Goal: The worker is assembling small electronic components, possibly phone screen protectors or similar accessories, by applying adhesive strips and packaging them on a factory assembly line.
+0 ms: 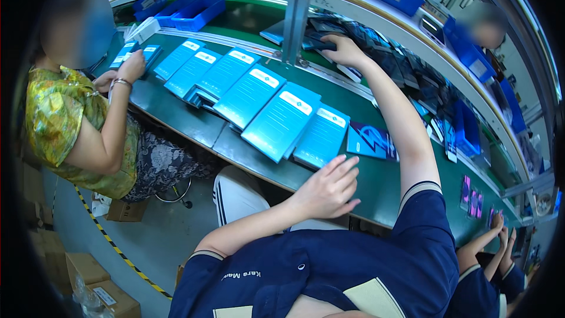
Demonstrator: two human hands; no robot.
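My right arm stretches to the back of the green bench, under the shelf. There my right hand has its thumb and fingers closed at the edge of a dark flat package, part of a heap of dark flat packages. My left hand hovers over the bench's front edge, fingers loosely bent and apart, nothing visible in it. Just beyond it lies a blue flat package with a white label, at the right end of several overlapping stacks of blue packages. A dark blue and purple packet lies beside them.
A metal post rises between the stacks and the heap. On the left, a person handles a small blue package. Blue bins stand at the back. Other people's hands and pink-and-black packets are at the far right.
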